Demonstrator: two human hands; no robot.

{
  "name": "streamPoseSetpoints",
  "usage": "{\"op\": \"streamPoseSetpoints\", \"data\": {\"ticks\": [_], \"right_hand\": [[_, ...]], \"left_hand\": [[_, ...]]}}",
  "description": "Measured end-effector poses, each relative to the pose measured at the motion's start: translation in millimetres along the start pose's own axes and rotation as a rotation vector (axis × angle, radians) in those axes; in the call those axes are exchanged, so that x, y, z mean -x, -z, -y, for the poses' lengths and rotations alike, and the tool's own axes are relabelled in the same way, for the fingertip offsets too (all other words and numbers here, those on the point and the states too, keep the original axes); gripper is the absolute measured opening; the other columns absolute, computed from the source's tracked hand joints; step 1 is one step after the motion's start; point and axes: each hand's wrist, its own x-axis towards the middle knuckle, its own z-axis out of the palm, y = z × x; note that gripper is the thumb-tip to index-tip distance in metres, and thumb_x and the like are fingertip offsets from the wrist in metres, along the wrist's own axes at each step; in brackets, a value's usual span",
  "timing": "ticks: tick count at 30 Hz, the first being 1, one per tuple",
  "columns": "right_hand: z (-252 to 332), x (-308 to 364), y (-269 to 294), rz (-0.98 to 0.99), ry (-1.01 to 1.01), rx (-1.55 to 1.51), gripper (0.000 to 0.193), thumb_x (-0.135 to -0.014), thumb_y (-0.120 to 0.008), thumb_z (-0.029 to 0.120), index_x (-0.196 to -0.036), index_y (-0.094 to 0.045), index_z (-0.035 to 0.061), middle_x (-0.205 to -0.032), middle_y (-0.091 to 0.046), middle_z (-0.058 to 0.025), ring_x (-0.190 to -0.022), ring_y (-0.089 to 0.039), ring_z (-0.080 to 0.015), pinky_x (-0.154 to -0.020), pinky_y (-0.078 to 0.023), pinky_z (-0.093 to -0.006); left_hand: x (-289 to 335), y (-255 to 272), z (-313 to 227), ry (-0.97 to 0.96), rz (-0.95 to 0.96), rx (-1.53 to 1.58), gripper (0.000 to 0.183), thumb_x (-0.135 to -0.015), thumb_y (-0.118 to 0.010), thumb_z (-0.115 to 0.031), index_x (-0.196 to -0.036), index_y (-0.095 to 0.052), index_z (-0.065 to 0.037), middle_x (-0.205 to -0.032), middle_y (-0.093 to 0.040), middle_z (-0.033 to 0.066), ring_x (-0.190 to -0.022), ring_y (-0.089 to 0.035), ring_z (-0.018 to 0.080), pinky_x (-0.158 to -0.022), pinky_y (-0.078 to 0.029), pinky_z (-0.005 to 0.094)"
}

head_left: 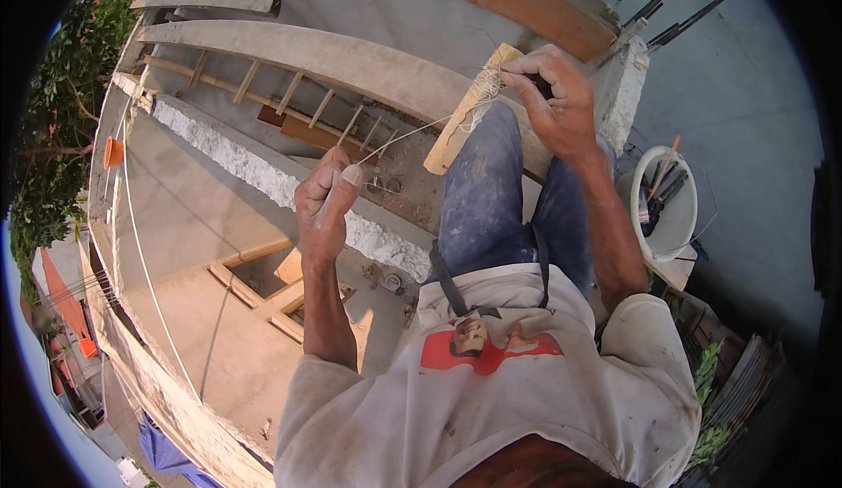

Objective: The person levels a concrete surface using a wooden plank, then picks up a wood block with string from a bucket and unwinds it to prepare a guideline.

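A short pale wooden stick (pixel 445 144) lies slanted against my left knee, thin light string (pixel 484 87) wound in loose, tangled loops round its upper half. One strand of the string runs taut from the stick down to the left. My left hand (pixel 328 197) is closed on that strand, pinching it between thumb and fingers, with a short tail dangling below. At the stick's top end my right hand (pixel 561 106) is closed in a pinch on the wound string. Its fingertips partly hide how much string they hold.
To the right stands a white bucket (pixel 674 229) of hand tools. A concrete beam (pixel 351 58) crosses under my legs, with a wooden ladder (pixel 263 106) beyond. A rough wall edge (pixel 228 148) and wooden frame (pixel 230 288) lie left. Steel bars (pixel 693 14) stick out at far right.
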Motion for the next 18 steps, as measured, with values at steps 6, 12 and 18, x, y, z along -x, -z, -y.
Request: {"op": "streamPoseSetpoints", "data": {"ticks": [6, 12, 18], "right_hand": [[-15.8, 7.4, -7.8, -0.196, -0.265, -0.13, 0.01, -0.092, -0.074, 0.006, -0.099, -0.069, 0.0014, -0.087, -0.066, -0.002, -0.076, -0.06, -0.0103, -0.065, -0.048, -0.0276], [-10.6, -7.2, 21.8, -0.143, -0.569, -0.579, 0.008, -0.096, -0.072, 0.01, -0.099, -0.068, 0.0038, -0.087, -0.061, 0.0034, -0.07, -0.05, -0.0043, -0.06, -0.039, -0.0225], [-16.6, 1.0, 37.0, -0.081, -0.307, -0.309, 0.008, -0.094, -0.073, 0.006, -0.098, -0.067, 0.0022, -0.087, -0.062, 0.0006, -0.071, -0.054, -0.0074, -0.06, -0.042, -0.0243]], "left_hand": [[38.1, -71.3, -9.9, 0.081, 0.463, 0.077, 0.039, -0.1, -0.058, -0.014, -0.067, -0.041, -0.003, -0.072, -0.035, 0.0016, -0.068, -0.033, 0.0118, -0.063, -0.03, 0.0324], [48.9, -70.8, 83.0, 0.406, -0.02, 0.007, 0.043, -0.102, -0.06, -0.02, -0.065, -0.043, -0.009, -0.07, -0.036, -0.0062, -0.066, -0.032, 0.0072, -0.059, -0.028, 0.0279], [18.5, -1.7, 61.3, 0.192, -0.432, 0.475, 0.036, -0.101, -0.059, -0.021, -0.07, -0.044, -0.012, -0.072, -0.036, -0.005, -0.068, -0.034, 0.0086, -0.065, -0.03, 0.027]]}}
